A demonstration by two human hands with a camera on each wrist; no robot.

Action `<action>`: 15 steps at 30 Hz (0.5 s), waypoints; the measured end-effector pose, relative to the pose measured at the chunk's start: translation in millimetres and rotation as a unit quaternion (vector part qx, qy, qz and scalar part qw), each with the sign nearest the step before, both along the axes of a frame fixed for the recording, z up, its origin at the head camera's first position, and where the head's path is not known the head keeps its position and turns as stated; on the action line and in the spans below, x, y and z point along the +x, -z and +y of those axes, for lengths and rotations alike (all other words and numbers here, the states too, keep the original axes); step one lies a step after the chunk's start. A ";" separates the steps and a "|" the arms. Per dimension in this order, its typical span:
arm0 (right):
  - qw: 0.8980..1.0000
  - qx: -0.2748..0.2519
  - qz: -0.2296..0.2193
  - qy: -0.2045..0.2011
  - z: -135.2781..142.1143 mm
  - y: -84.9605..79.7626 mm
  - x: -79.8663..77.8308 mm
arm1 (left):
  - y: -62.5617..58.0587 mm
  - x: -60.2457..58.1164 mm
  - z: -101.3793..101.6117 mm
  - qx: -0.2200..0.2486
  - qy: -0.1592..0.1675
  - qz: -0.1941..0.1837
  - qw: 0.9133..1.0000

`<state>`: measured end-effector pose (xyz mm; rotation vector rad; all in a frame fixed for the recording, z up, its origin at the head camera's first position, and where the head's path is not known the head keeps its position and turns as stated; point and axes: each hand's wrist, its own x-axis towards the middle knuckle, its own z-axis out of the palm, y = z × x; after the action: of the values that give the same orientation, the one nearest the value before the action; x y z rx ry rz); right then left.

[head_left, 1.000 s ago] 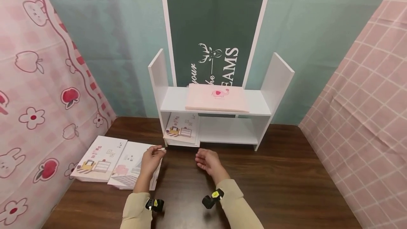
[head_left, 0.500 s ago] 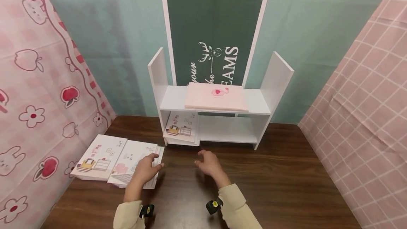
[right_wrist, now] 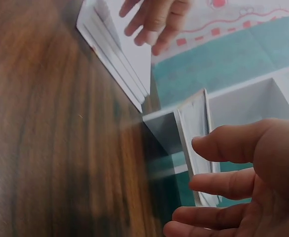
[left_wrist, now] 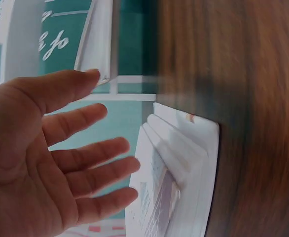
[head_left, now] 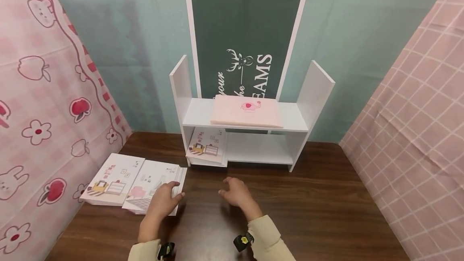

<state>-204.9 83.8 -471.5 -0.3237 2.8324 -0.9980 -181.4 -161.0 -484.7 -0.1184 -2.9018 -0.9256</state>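
Nearest: beige cloth sleeves (head_left: 271, 239), black wrist cameras (head_left: 242, 243) at the cuffs, over a smooth dark wood-grain table (head_left: 308, 212). Left hand (head_left: 163, 199): fingers spread apart, unclamped, over the right edge of the armchair-print stack (head_left: 146, 180) (contact: can't tell). Right hand (head_left: 237, 194): fingers loosely bent, thumb apart, over the wood in front of the shelf. The armchair-print stack is flat, rectangular, glossy white paper-like booklets, edges slightly fanned; it lies on the table, front left. Long axis runs away from the person, far end skewed right; armchair at the near end of the cover. Just left, the cabinet-print stack (head_left: 114, 180) lies at much the same angle. Farther: white shelf unit (head_left: 317, 92), flat smooth panels; a shelved booklet stack (head_left: 206, 148) in the lower level's left end, a pale pink folder (head_left: 246, 110) lying crosswise on the upper board. Behind: creased teal fabric (head_left: 159, 43) with a dark green panel (head_left: 250, 15).
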 end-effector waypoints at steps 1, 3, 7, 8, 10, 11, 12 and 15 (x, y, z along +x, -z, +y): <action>1.000 -0.004 0.001 0.000 -1.4 0.1 2.2 | -0.7 1.9 -0.1 -0.005 -0.006 0.005 1.000; 1.000 -0.007 0.005 0.000 -5.0 0.9 6.4 | -1.9 5.2 -1.0 -0.014 -0.021 0.013 1.000; 1.000 -0.018 0.009 -0.002 -14.0 3.6 13.7 | -3.7 9.3 -4.6 -0.019 -0.046 0.028 0.998; 1.000 -0.020 0.011 -0.003 -16.3 4.3 15.2 | -3.6 9.9 -5.7 -0.018 -0.051 0.029 0.998; 1.000 -0.028 0.011 -0.006 -20.8 5.4 18.0 | -3.1 11.2 -8.3 -0.019 -0.058 0.030 0.998; 0.999 -0.031 0.013 -0.008 -22.9 6.2 19.1 | -2.6 11.8 -9.7 -0.019 -0.061 0.029 0.998; 0.999 -0.034 0.015 -0.010 -24.9 7.0 20.1 | -2.3 12.4 -11.2 -0.020 -0.063 0.029 0.997; 0.999 -0.048 0.021 -0.012 -30.5 9.7 22.2 | -1.5 14.2 -15.8 -0.026 -0.070 0.027 0.997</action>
<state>-182.7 53.2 -481.2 -0.3907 2.8157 -1.1381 -167.2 -176.8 -483.2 0.0552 -2.8432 -0.8107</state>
